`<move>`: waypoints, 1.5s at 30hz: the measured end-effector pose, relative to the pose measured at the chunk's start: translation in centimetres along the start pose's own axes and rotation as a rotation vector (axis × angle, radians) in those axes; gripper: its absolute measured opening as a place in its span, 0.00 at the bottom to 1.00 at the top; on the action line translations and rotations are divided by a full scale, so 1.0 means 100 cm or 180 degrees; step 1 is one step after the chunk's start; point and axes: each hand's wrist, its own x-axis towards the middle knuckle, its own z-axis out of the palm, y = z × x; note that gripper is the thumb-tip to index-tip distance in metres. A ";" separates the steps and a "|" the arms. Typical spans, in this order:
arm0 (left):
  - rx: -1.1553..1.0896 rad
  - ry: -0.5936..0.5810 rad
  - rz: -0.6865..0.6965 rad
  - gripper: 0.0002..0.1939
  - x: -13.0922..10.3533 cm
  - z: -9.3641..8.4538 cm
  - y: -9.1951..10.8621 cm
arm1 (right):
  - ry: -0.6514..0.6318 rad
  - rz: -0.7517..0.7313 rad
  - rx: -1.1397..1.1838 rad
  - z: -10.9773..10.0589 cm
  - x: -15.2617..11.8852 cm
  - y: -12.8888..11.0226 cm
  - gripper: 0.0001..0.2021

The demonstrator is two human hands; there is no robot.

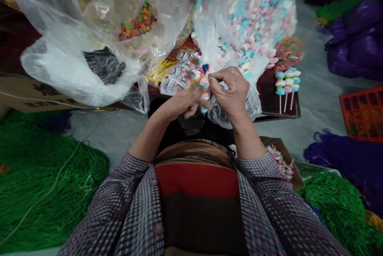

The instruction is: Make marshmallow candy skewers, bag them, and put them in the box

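Your right hand (210, 77) pinches the candy stack (204, 83) near its top; your left hand (189, 102) grasps it lower down. It sits between both grips; the gold ties (160, 71) lie to its left.

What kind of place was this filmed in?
Probably a small candy-packing workshop: big clear bags of marshmallows and gummy rings, plus three finished candy sticks on the table.
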 end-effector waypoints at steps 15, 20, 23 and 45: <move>-0.0863 0.0425 -0.0549 0.36 0.006 0.006 -0.005 | -0.0490 -0.0152 -0.0024 0.000 -0.009 -0.004 0.10; -0.1376 0.0521 -0.0518 0.26 0.013 0.007 -0.013 | -0.0602 -0.0041 0.0090 0.004 -0.015 -0.008 0.08; -0.1525 0.0414 -0.0136 0.14 0.014 0.001 -0.010 | -0.0715 0.0410 0.0545 0.001 -0.018 -0.009 0.07; 0.1606 -0.0014 0.1404 0.31 0.008 0.029 -0.003 | -0.0425 0.1995 0.1640 -0.101 -0.080 0.021 0.20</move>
